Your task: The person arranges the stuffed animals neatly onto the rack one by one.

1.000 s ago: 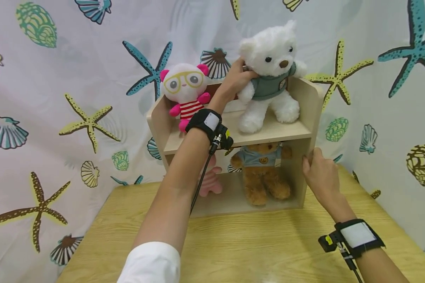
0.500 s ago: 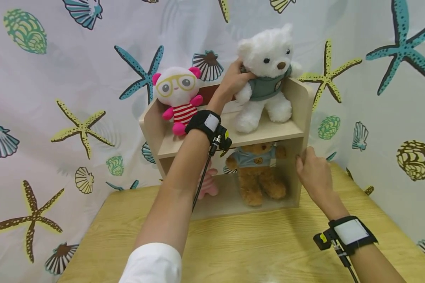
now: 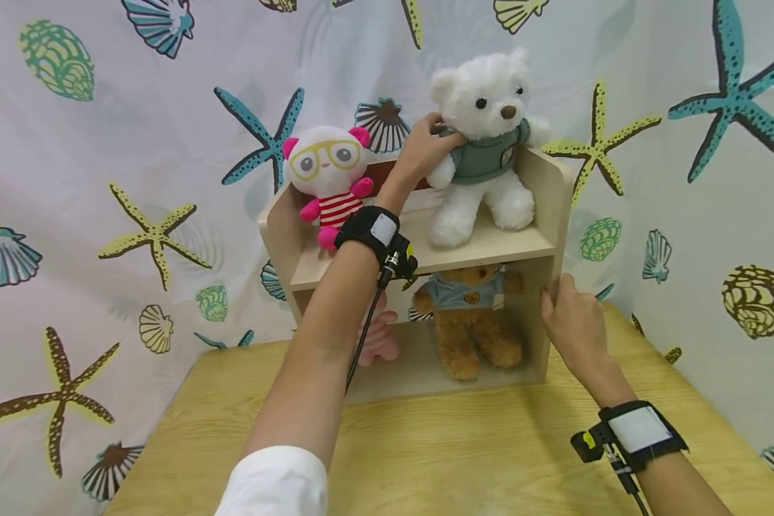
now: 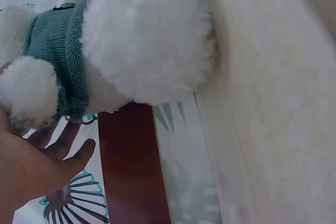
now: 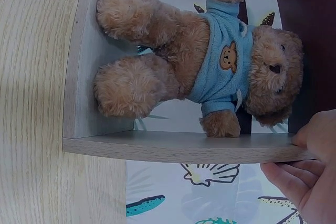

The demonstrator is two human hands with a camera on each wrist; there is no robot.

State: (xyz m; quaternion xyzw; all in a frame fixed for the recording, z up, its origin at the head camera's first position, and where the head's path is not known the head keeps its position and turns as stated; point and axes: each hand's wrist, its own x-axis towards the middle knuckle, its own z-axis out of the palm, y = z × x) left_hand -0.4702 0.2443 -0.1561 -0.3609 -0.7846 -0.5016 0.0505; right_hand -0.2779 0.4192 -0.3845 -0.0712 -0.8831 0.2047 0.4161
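A white teddy bear (image 3: 484, 154) in a green knit sweater sits upright at the right end of the upper shelf. My left hand (image 3: 428, 143) holds it at its right shoulder, thumb against the sweater's front and fingers behind; the left wrist view shows those fingers spread below the bear's fluffy arm (image 4: 29, 87). My right hand (image 3: 574, 319) grips the front edge of the right side panel of the wooden shelf (image 3: 557, 215), with the thumb inside and fingers outside in the right wrist view. A brown teddy bear (image 5: 184, 56) in a blue top sits on the lower shelf.
A panda plush (image 3: 329, 165) with yellow glasses and a striped shirt leans at the upper left end. Below it a pink plush (image 3: 380, 337) is partly hidden by my left arm. The shelf stands on a wooden table (image 3: 438, 444), near a patterned cloth backdrop (image 3: 187, 158).
The head view has shifted slightly, moving the scene a little left and down. Both hands keep their places on the white bear and the shelf panel.
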